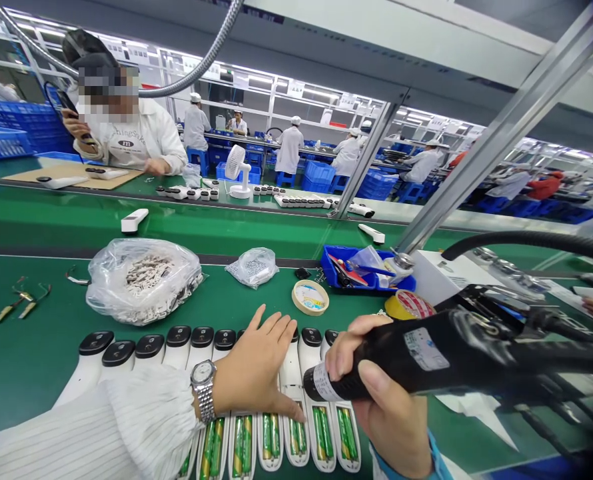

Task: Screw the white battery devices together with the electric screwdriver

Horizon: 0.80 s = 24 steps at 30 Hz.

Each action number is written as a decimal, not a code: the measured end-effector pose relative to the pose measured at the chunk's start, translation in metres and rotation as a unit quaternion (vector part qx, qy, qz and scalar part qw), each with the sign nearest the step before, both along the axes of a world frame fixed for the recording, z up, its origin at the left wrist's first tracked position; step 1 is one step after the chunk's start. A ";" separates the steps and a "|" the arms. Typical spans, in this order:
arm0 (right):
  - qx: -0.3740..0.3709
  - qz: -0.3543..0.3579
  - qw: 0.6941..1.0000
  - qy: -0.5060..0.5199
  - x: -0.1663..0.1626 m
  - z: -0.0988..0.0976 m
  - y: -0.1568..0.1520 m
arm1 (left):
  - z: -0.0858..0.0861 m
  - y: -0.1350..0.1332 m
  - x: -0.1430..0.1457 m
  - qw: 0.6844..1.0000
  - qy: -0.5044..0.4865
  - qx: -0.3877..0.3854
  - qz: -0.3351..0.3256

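My left hand (256, 363), with a silver wristwatch (204, 390) on the wrist, lies over a row of white handheld devices (176, 353). Its fingers are stretched out, and the thumb reaches down beside an open battery compartment (296, 433). Wrapped in my right hand (386, 400) is a black corded electric screwdriver (401, 353), its nose pointing left over the row. No bit can be made out at the nose. The devices have black tops, and pairs of green batteries (321, 430) show in their lower ends. My left hand and the screwdriver hide parts of several devices.
Behind the row are a plastic bag of small metal parts (144, 280), a small bag of screws (254, 267), a tape roll (310, 297) and a blue tray (334, 270). A green conveyor (201, 230) carries a few devices. Across it sits a person (126, 140). Black cables hang at right.
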State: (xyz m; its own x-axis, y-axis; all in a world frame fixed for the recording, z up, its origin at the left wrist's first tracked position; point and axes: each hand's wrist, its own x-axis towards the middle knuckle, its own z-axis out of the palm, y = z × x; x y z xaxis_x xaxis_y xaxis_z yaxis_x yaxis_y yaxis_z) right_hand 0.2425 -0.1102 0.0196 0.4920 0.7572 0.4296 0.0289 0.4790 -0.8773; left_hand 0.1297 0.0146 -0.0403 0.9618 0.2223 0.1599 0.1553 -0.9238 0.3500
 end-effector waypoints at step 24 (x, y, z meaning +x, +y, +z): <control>-0.046 0.072 0.996 -0.035 0.002 -0.018 0.011 | 0.003 -0.001 0.002 1.000 0.001 -0.003 -0.002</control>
